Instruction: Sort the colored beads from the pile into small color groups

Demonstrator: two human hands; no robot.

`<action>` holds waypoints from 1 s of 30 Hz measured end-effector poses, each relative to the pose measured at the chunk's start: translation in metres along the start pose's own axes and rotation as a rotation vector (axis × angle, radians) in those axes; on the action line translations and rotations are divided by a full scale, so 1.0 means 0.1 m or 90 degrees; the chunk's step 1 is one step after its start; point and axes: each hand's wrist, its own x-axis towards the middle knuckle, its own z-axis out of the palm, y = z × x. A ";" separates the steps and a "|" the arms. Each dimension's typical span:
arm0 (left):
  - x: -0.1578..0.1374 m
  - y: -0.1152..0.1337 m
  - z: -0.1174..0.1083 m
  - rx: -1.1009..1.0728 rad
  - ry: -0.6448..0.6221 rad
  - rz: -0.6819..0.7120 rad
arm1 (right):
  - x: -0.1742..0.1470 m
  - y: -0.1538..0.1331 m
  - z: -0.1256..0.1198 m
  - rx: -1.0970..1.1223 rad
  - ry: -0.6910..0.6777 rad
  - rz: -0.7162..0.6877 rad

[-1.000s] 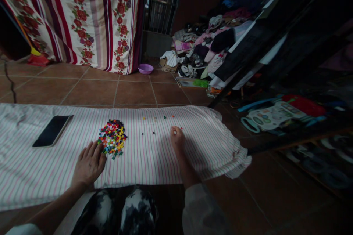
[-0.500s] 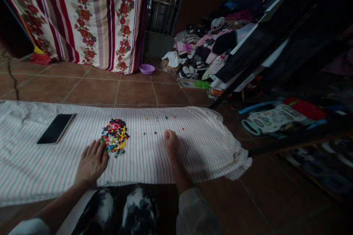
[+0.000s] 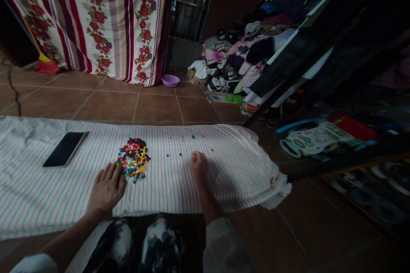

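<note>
I see both bare hands on the striped cloth [image 3: 237, 175] that covers the low surface in front of me. The left hand [image 3: 107, 187] lies palm down with its fingers loosely spread, grasping nothing that I can make out, its fingertips at the near left edge of the pile of small coloured pieces [image 3: 133, 158]. The right hand [image 3: 199, 165] is curled, with its fingertips drawn together at the cloth; I cannot tell from my camera whether a piece is pinched between them. Well to the right of the pile, single pieces lie apart in two rows. The far row reads, left to right, a yellow piece [image 3: 169, 137], a pale one, a green piece [image 3: 193, 137] and an orange one. In the near row I count two dark pieces left of the right hand and a red piece [image 3: 212, 150] to its right. Left of the pile lies a phone [image 3: 65, 149], dark screen up. On the far tiled floor I see a purple basin [image 3: 171, 80] beside a flowered curtain [image 3: 124, 21].
</note>
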 end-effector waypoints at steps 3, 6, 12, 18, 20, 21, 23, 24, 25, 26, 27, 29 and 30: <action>0.00 -0.01 0.01 -0.009 0.001 0.001 | 0.00 -0.01 0.01 -0.019 -0.006 -0.023; 0.00 -0.01 0.00 -0.003 -0.005 0.002 | 0.02 0.00 0.01 -0.024 -0.001 -0.014; 0.00 0.01 -0.02 0.004 -0.006 0.003 | 0.07 0.04 0.00 -0.046 0.001 0.011; 0.00 0.00 0.00 0.003 -0.001 -0.003 | 0.07 0.04 0.03 -0.053 0.026 0.031; 0.00 0.00 0.00 -0.006 -0.002 -0.005 | 0.06 0.04 0.04 -0.047 0.031 0.037; 0.00 0.00 0.00 -0.011 -0.003 -0.006 | 0.06 0.05 0.05 -0.040 0.031 0.041; 0.00 0.00 0.00 -0.013 -0.004 -0.005 | 0.06 0.06 0.06 -0.019 0.033 0.048; 0.00 0.00 0.00 -0.014 -0.004 -0.005 | 0.06 0.07 0.06 -0.005 0.037 0.051; 0.01 0.00 0.00 -0.014 -0.004 -0.005 | 0.06 0.07 0.07 0.012 0.046 0.054; 0.01 0.00 0.00 -0.016 -0.002 -0.007 | 0.06 0.09 0.07 0.030 0.061 0.058; 0.01 0.00 0.00 -0.018 0.000 -0.010 | 0.06 0.10 0.08 0.047 0.079 0.063; 0.01 0.00 0.00 -0.019 0.001 -0.019 | 0.06 0.12 0.08 0.077 0.113 0.075; 0.01 0.01 -0.01 -0.018 -0.001 -0.021 | 0.06 0.13 0.08 0.089 0.126 0.080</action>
